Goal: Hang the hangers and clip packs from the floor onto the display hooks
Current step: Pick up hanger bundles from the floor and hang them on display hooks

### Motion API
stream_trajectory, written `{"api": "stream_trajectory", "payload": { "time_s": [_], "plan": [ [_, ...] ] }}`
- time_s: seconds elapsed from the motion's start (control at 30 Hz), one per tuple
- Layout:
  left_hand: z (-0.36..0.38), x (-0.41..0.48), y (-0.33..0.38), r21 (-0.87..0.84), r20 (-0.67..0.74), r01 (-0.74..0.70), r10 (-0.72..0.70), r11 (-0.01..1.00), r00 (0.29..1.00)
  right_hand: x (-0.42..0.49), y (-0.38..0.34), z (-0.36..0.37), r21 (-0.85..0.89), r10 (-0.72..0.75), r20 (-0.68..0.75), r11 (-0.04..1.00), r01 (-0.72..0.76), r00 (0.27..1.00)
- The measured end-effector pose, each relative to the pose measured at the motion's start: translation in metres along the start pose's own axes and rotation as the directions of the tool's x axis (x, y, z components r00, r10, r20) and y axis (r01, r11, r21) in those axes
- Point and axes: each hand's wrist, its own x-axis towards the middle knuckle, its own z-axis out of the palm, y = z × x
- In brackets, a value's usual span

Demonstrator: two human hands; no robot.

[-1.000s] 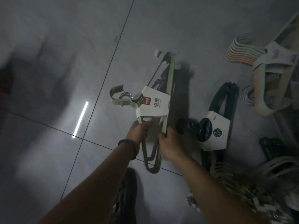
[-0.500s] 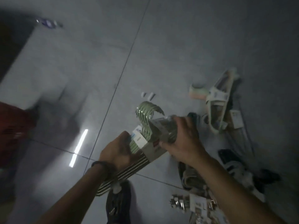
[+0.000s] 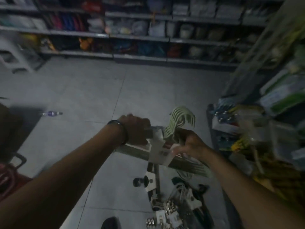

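A bundle of pale green hangers [image 3: 181, 119] bound by a white paper sleeve [image 3: 158, 151] is held up in front of me, hooks pointing up. My left hand [image 3: 135, 129] grips its left end; a dark band sits on that wrist. My right hand [image 3: 189, 144] grips the bundle at the sleeve's right side. On the floor below lie a dark hanger pack with a white label [image 3: 149, 180], white hangers [image 3: 183, 192] and clip packs [image 3: 165, 217]. The display rack [image 3: 267, 103] with hanging goods stands at the right; its hooks are too blurred to make out.
Stocked store shelves [image 3: 140, 37] run across the back. A small bottle [image 3: 52, 113] lies on the grey tile floor [image 3: 85, 96] at the left. A red object [image 3: 8, 180] sits at the left edge. A shoe tip [image 3: 110, 223] shows at the bottom.
The view has swung up from the floor to the aisle. Both hands have lifted the green hanger bundle off the floor and turned it so the hooks point up.
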Motion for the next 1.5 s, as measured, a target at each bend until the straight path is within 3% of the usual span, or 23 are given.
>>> {"api": "stream_trajectory", "payload": {
  "time_s": [0.07, 0.1, 0.2, 0.23, 0.27, 0.3, 0.33, 0.37, 0.4, 0.43, 0.47, 0.53, 0.63, 0.7, 0.77, 0.83, 0.9, 1.0, 1.07, 1.1, 1.2, 1.43, 1.5],
  "plan": [
    [-0.057, -0.025, 0.045, 0.172, -0.288, 0.110, -0.057, 0.979, 0.956, -0.053, -0.022, -0.037, 0.119, 0.025, -0.125, 0.993, -0.010, 0.992],
    [-0.078, -0.040, 0.069, 0.131, -0.437, 0.138, -0.068, 0.982, 0.897, -0.078, -0.032, -0.055, 0.165, 0.048, -0.184, 0.986, -0.017, 0.982],
    [-0.098, -0.084, 0.132, -0.217, -0.796, -0.052, -0.145, 0.975, 0.587, -0.147, -0.053, -0.100, 0.323, 0.115, -0.358, 0.946, 0.008, 0.927],
    [-0.093, -0.096, 0.154, -0.340, -0.843, -0.148, -0.231, 0.929, 0.486, -0.168, -0.059, -0.113, 0.364, 0.136, -0.399, 0.931, 0.020, 0.907],
    [-0.089, -0.104, 0.175, -0.488, -0.816, -0.230, -0.347, 0.842, 0.463, -0.190, -0.065, -0.124, 0.398, 0.159, -0.433, 0.917, 0.030, 0.887],
    [-0.091, -0.110, 0.195, -0.669, -0.708, -0.275, -0.481, 0.691, 0.517, -0.212, -0.070, -0.133, 0.436, 0.182, -0.460, 0.899, 0.043, 0.869],
    [-0.099, -0.113, 0.214, -0.843, -0.522, -0.286, -0.568, 0.455, 0.636, -0.233, -0.075, -0.141, 0.484, 0.203, -0.481, 0.873, 0.065, 0.853],
    [-0.110, -0.114, 0.229, -0.945, -0.327, -0.278, -0.530, 0.173, 0.782, -0.254, -0.081, -0.146, 0.533, 0.225, -0.502, 0.841, 0.093, 0.835],
    [-0.123, -0.113, 0.242, -0.968, -0.203, -0.244, -0.379, -0.062, 0.903, -0.274, -0.085, -0.149, 0.571, 0.244, -0.528, 0.811, 0.128, 0.814],
    [-0.138, -0.112, 0.256, -0.956, -0.169, -0.201, -0.160, -0.213, 0.973, -0.293, -0.089, -0.150, 0.603, 0.255, -0.553, 0.780, 0.169, 0.793],
    [-0.153, -0.112, 0.269, -0.945, -0.195, -0.180, 0.026, -0.273, 0.981, -0.312, -0.091, -0.149, 0.631, 0.265, -0.575, 0.745, 0.214, 0.774],
    [-0.178, -0.119, 0.300, -0.935, -0.245, -0.169, 0.222, -0.313, 0.944, -0.350, -0.097, -0.145, 0.681, 0.302, -0.606, 0.676, 0.283, 0.736],
    [-0.209, -0.142, 0.352, -0.938, -0.232, -0.129, 0.306, -0.322, 0.923, -0.406, -0.107, -0.136, 0.709, 0.368, -0.651, 0.607, 0.359, 0.664],
    [-0.226, -0.158, 0.381, -0.940, -0.260, -0.167, 0.309, -0.298, 0.915, -0.436, -0.117, -0.131, 0.667, 0.401, -0.713, 0.643, 0.378, 0.575],
    [-0.242, -0.178, 0.408, -0.926, -0.342, -0.263, 0.307, -0.270, 0.888, -0.472, -0.130, -0.124, 0.558, 0.400, -0.809, 0.751, 0.353, 0.430],
    [-0.249, -0.193, 0.434, -0.913, -0.390, -0.312, 0.340, -0.261, 0.856, -0.509, -0.141, -0.117, 0.448, 0.396, -0.870, 0.884, 0.133, 0.294],
    [-0.254, -0.210, 0.460, -0.906, -0.420, -0.350, 0.390, -0.240, 0.819, -0.551, -0.142, -0.111, 0.353, 0.383, -0.909, 0.917, -0.185, 0.163],
    [-0.258, -0.248, 0.498, -0.905, -0.424, -0.369, 0.506, -0.209, 0.751, -0.623, -0.154, -0.109, 0.168, 0.176, -0.983, 0.775, -0.609, -0.048],
    [-0.259, -0.277, 0.526, -0.898, -0.432, -0.388, 0.580, -0.208, 0.690, -0.670, -0.168, -0.116, 0.148, 0.055, -0.987, 0.681, -0.717, -0.151],
    [-0.257, -0.292, 0.542, -0.893, -0.437, -0.396, 0.616, -0.213, 0.656, -0.692, -0.175, -0.121, 0.142, 0.003, -0.981, 0.688, -0.711, -0.193],
    [-0.250, -0.343, 0.589, -0.878, -0.450, -0.427, 0.677, -0.216, 0.583, -0.752, -0.188, -0.137, 0.091, -0.085, -0.970, 0.738, -0.668, -0.226],
    [-0.239, -0.458, 0.694, -0.850, -0.464, -0.443, 0.806, -0.287, 0.368, -0.890, -0.167, -0.157, 0.175, 0.061, -0.984, 0.545, -0.820, -0.169],
    [-0.238, -0.483, 0.717, -0.825, -0.464, -0.483, 0.838, -0.291, 0.287, -0.928, -0.160, -0.157, 0.235, 0.079, -0.970, 0.539, -0.809, -0.229]
  ]
}}
